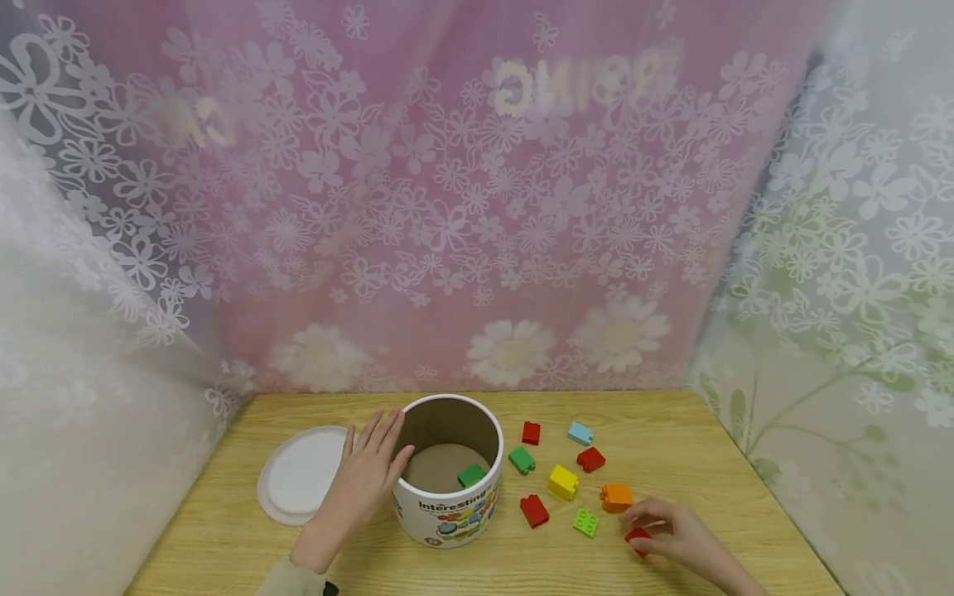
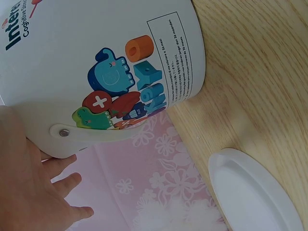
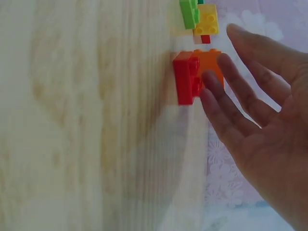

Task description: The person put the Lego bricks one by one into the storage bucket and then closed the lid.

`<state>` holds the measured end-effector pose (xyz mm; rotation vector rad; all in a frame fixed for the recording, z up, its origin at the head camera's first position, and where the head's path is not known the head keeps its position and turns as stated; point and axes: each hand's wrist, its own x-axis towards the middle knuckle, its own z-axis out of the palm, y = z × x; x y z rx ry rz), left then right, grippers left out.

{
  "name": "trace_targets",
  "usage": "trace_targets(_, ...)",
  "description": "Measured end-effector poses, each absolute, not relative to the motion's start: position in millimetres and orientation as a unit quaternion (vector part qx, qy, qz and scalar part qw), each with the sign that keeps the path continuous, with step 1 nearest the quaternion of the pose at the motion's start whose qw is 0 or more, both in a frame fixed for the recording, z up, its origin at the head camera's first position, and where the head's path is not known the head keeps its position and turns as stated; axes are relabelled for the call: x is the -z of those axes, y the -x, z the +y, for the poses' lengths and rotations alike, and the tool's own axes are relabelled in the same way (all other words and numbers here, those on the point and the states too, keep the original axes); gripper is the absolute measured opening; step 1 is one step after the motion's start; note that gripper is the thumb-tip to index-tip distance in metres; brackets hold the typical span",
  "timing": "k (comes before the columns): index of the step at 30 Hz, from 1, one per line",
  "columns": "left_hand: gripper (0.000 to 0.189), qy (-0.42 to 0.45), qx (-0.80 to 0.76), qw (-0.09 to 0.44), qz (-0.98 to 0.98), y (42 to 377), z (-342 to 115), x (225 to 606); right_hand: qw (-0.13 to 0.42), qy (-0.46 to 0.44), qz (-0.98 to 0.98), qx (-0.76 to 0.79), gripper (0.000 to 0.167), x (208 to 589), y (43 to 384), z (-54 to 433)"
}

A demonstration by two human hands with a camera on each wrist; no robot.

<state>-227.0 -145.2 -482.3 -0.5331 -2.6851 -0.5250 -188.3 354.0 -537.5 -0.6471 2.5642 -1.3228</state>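
My left hand [image 1: 370, 463] rests on the left side of the rim of a white round bucket [image 1: 447, 513], its fingers loosely extended. Inside the bucket lies a green block [image 1: 471, 475]. In the left wrist view the fingers [image 2: 60, 185] show beside the handle's pivot. At the table's right, my right hand [image 1: 674, 538] is at a red block [image 1: 638, 540], fingers spread around it. The right wrist view shows the fingertips [image 3: 207, 94] close beside the red block [image 3: 184, 79], without a pinch; whether they touch is unclear. Just behind stands an orange block [image 1: 616, 497].
Between bucket and right hand lie a yellow block [image 1: 562, 482], a lime block [image 1: 585, 522], a green block [image 1: 522, 459], a light blue block [image 1: 580, 433] and red blocks [image 1: 534, 511]. A white lid [image 1: 301, 476] lies left of the bucket. Floral curtains [image 1: 447, 207] surround the table.
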Motion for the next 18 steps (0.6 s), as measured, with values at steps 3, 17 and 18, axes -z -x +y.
trace_targets(3,0.060,0.189,0.186,0.177,-0.948,226.9,-145.3,482.4,0.102,0.222,0.866,0.436,0.031,539.9,186.1,357.7)
trace_targets(17,0.062,0.188,0.186,0.174,-0.949,226.9,-145.5,483.4,0.096,0.262,0.870,0.407,0.032,553.3,186.2,373.6)
trace_targets(18,0.061,0.188,0.186,0.175,-0.948,226.9,-145.3,483.3,0.092,0.254,0.877,0.397,0.031,553.5,186.2,373.3)
